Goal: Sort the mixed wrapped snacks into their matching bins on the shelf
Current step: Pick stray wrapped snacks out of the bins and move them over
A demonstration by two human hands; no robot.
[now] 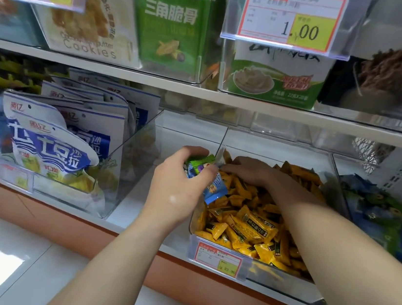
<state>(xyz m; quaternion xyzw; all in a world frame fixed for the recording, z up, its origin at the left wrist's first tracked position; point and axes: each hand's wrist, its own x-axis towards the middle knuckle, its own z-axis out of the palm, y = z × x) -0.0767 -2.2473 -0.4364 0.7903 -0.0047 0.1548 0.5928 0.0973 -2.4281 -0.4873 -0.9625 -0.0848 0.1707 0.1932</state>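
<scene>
A clear bin [216,259] on the lower shelf holds several yellow wrapped snacks [251,225]. My left hand [180,188] grips a bunch of green and blue wrapped snacks [207,176] at the bin's left wall. My right hand [248,170] reaches into the far part of the same bin, palm down on the yellow pile; what its fingertips touch is hidden behind the left hand's bunch. To the right, another clear bin [342,194] holds blue and green wrapped snacks [386,215].
A bin of large white and blue bags [54,148] stands at the left. Between it and the yellow bin lies a bare strip of white shelf [175,128]. The upper shelf carries boxes and price tags [291,18]. White floor tiles [2,254] lie below.
</scene>
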